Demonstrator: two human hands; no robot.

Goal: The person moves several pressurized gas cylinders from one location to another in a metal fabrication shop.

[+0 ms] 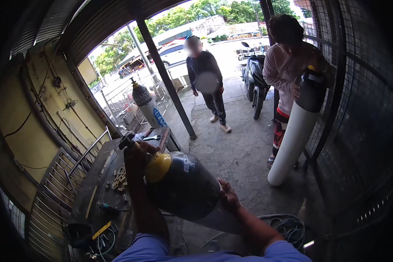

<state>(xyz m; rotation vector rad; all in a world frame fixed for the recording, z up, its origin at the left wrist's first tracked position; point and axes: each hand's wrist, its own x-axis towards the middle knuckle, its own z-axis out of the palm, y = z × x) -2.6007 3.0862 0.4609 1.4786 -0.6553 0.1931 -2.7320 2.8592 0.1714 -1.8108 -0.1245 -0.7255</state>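
Note:
A large gas cylinder (185, 187) with a black upper body and a yellow neck leans at a tilt in front of me. Its dark valve (127, 141) points up to the left. My left hand (140, 153) is closed around the top by the valve and yellow collar, its fingers partly in shadow. On the cylinder's right side, my right hand (229, 196) grips the body with bent fingers. The cylinder's lower end is hidden by my arms and body.
A co-worker (288, 65) at right holds a tilted white-and-black cylinder (298, 126). Another person (206, 83) stands in the doorway near a motorcycle (255, 81). A cluttered workbench (101, 174) with a wrench (151, 138) is at left, another cylinder (149, 105) behind it. Coiled hose (288, 229) lies on the floor.

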